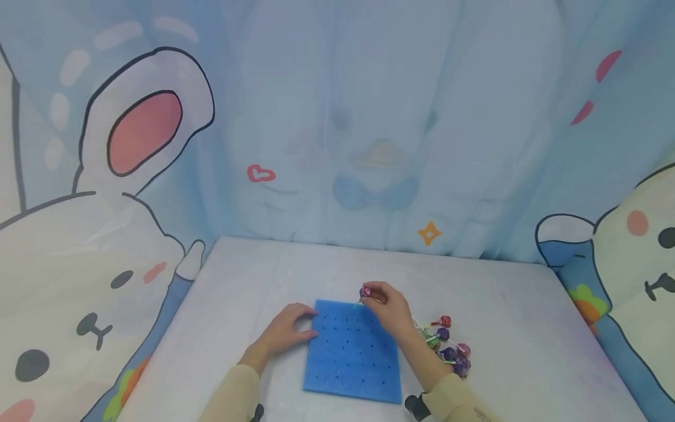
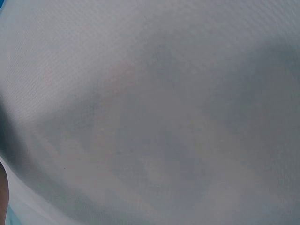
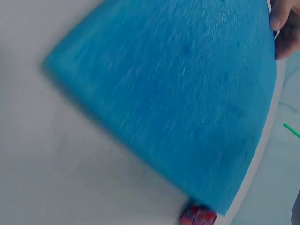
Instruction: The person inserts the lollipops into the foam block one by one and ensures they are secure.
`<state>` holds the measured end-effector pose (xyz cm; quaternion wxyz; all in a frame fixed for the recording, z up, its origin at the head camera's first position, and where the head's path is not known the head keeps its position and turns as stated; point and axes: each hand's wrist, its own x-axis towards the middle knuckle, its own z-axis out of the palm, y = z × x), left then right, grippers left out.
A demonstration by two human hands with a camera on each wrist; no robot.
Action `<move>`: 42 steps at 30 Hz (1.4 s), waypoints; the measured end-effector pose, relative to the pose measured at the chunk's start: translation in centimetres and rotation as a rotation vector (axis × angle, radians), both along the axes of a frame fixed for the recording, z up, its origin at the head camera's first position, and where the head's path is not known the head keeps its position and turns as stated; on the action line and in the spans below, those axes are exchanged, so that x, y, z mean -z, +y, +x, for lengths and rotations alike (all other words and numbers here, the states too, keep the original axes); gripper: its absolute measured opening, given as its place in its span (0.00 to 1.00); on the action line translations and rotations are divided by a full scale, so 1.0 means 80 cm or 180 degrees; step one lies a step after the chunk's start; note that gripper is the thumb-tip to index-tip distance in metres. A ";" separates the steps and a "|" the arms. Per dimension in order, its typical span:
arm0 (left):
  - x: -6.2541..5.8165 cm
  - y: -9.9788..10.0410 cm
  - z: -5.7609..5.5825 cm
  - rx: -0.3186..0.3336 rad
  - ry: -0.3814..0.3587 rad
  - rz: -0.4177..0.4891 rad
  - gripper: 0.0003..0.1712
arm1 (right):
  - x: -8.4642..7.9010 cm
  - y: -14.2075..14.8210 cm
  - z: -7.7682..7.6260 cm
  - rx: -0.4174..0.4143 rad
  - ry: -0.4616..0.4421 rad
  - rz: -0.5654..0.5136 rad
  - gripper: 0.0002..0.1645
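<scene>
With thumb and fingertips, my right hand (image 1: 391,309) pinches a lollipop (image 1: 365,292) by its wrapped head, over the far edge of a blue foam board (image 1: 350,366). Its green stick (image 3: 291,131) points down toward the board and shows in the right wrist view. Rows of small holes cover the board, which lies flat. My left hand (image 1: 287,329) rests at the board's left edge, thumb and fingers spread apart along it. That hand's fingertips (image 3: 275,22) also appear at the board's edge in the right wrist view. The left wrist view shows mostly blurred white tabletop.
Right of the board, partly behind my right forearm, lies a loose pile of several wrapped lollipops (image 1: 448,353). A white cloth covers the table (image 1: 527,328). A light blue curtain (image 1: 379,117) with cartoon animals hangs behind it.
</scene>
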<state>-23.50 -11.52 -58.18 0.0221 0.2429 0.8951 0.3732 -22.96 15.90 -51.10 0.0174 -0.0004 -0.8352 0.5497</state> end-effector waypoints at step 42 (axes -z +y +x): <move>0.002 -0.001 -0.005 0.0073 0.0077 -0.0025 0.25 | 0.029 -0.077 0.001 -0.0505 0.0241 0.0254 0.16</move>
